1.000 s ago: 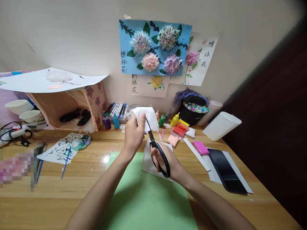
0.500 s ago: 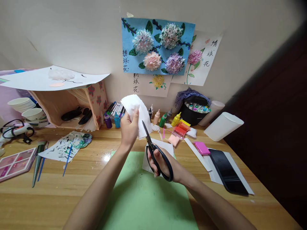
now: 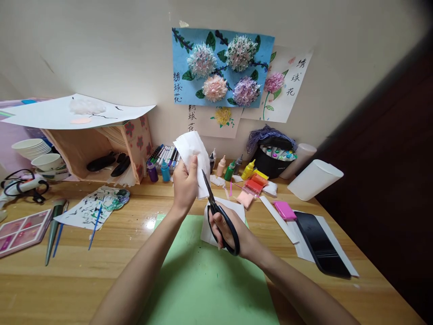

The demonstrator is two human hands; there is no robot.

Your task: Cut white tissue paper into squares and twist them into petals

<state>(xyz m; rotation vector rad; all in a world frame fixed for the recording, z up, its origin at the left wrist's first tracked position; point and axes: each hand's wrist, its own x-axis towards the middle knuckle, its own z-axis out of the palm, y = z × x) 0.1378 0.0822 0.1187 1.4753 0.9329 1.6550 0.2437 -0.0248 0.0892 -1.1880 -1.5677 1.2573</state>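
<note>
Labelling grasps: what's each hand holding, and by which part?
Left hand: white paper, by its lower left side. Right hand: scissors, by the handles.

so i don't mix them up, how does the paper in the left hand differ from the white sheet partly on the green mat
The held paper is raised in the left hand; the sheet lies partly on the green mat. The held paper has a curved upper right edge; the sheet's visible edges look straight. The scissors are at the held paper's right edge; the right hand partly hides the sheet. Both are white.
</note>
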